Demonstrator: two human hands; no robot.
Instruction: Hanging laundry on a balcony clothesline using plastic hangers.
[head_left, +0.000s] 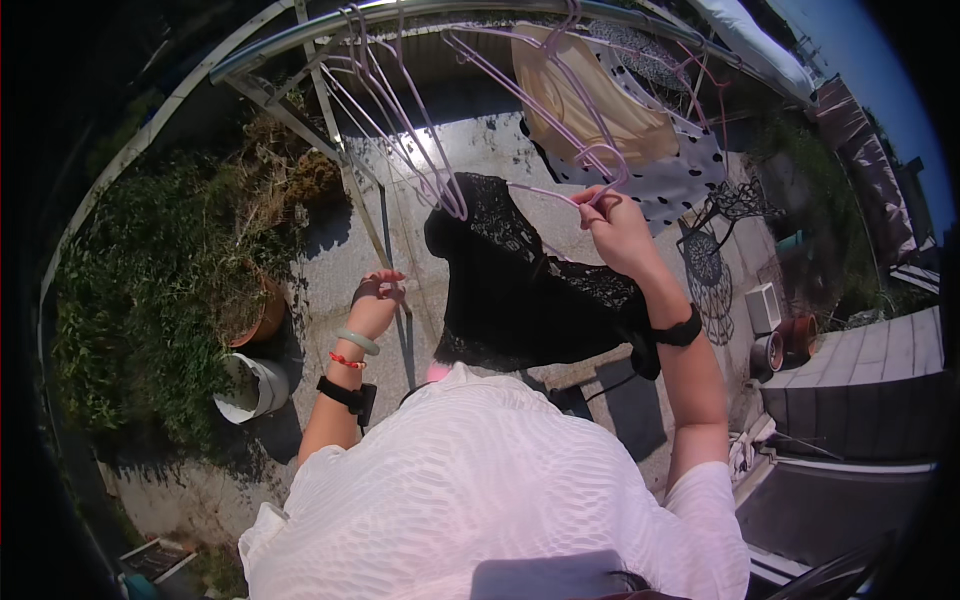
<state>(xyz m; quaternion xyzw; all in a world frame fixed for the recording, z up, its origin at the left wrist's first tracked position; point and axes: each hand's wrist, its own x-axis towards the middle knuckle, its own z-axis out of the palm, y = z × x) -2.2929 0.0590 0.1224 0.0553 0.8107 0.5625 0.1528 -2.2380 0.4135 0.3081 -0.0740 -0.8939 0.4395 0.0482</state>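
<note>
My right hand (616, 229) grips a pink-purple hanger (541, 190) close to its hook, which curves up above the fingers. From that hanger hangs a black garment with lace trim (510, 300), slanting down towards my right forearm. Part of the hanger is hidden behind the cloth. To the left of the garment is my left hand (379, 294), its fingers loosely curled and apart from the cloth; I see nothing held in it. Several bare pink-purple hangers (405, 127) hang from the metal rail (495, 9), their lower ends overlapping the garment's upper left part.
A beige garment (592, 105) and a white cloth with black spots (679, 180) hang at the right. Slanting metal legs (360, 202) support the rail. Leafy plants (165, 300), a terracotta pot (264, 311) and a white bucket (259, 386) line the left. A metal chair (705, 259) stands right.
</note>
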